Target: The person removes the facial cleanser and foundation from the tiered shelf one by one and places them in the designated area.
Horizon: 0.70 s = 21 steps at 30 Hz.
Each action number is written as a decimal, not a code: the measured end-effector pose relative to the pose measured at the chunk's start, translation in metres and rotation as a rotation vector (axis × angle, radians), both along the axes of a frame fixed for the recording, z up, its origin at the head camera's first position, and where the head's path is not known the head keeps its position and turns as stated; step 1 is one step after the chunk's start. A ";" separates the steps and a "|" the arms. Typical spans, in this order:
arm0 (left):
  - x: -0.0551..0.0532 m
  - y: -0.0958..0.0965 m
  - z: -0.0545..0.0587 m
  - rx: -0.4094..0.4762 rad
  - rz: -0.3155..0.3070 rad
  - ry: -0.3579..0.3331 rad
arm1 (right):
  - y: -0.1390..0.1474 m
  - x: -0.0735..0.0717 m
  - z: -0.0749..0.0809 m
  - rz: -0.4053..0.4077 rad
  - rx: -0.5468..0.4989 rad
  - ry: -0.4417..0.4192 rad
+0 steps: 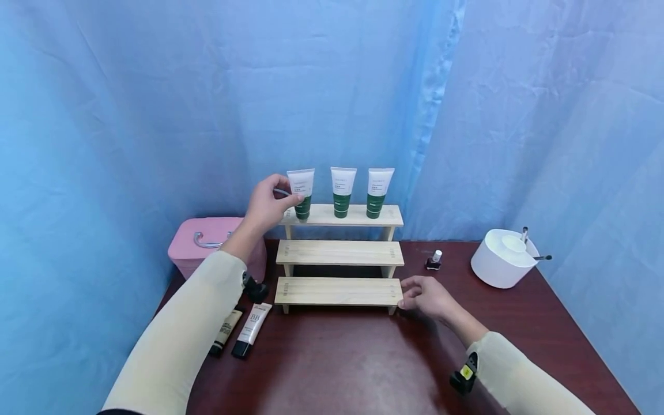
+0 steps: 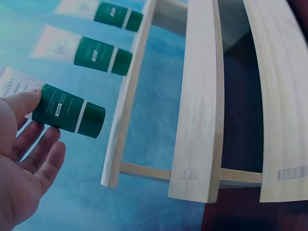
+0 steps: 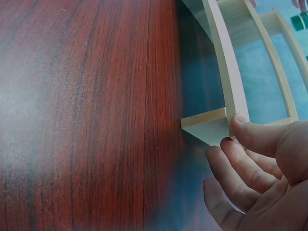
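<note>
My left hand [image 1: 267, 203] pinches a green-and-white squeeze tube [image 1: 302, 187] between thumb and fingers at the left end of the top step of a three-step wooden rack [image 1: 339, 252]. The tube is upright, cap down; in the left wrist view the hand [image 2: 29, 149] grips its white upper part. Two matching tubes, a middle one [image 1: 342, 193] and a right one [image 1: 378, 194], stand on the same step. My right hand [image 1: 426, 297] holds the right end of the lowest step; the right wrist view shows the thumb [image 3: 255, 134] against its edge and fingertips just below.
A pink case [image 1: 207, 230] with a silver handle stands left of the rack. Two cosmetic tubes, one pale pink [image 1: 254, 325] and one beige [image 1: 227, 331], lie before it. On the right are a dark nail polish bottle [image 1: 434, 260] and a white brush holder [image 1: 500, 265]. Blue curtains surround the table.
</note>
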<state>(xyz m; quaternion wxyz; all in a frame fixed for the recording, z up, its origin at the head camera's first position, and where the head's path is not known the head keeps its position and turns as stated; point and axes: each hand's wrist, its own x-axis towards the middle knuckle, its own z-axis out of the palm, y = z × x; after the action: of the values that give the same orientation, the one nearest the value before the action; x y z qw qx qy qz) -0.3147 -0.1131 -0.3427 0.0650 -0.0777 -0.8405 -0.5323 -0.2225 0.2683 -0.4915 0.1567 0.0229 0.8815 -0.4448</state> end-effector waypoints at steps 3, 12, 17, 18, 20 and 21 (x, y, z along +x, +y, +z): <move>0.015 -0.008 0.001 0.010 0.001 -0.001 | 0.000 0.001 -0.001 0.000 0.002 -0.002; 0.068 -0.036 -0.010 0.037 -0.047 0.018 | 0.001 -0.001 0.003 0.000 -0.003 -0.007; 0.101 -0.056 -0.032 0.033 -0.081 -0.037 | 0.000 -0.001 0.001 0.001 -0.006 -0.012; 0.108 -0.060 -0.037 0.031 -0.081 -0.055 | 0.000 -0.001 0.001 0.002 -0.005 -0.012; 0.122 -0.068 -0.046 0.018 -0.073 -0.100 | 0.000 0.000 -0.001 0.000 -0.002 -0.013; 0.128 -0.072 -0.050 0.011 -0.074 -0.120 | 0.000 0.000 0.000 0.002 0.001 -0.013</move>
<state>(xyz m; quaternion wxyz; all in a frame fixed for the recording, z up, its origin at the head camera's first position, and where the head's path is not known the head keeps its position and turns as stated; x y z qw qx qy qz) -0.1869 -0.1848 -0.3928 -0.0047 -0.0765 -0.8364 -0.5427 -0.2221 0.2686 -0.4920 0.1627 0.0248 0.8808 -0.4439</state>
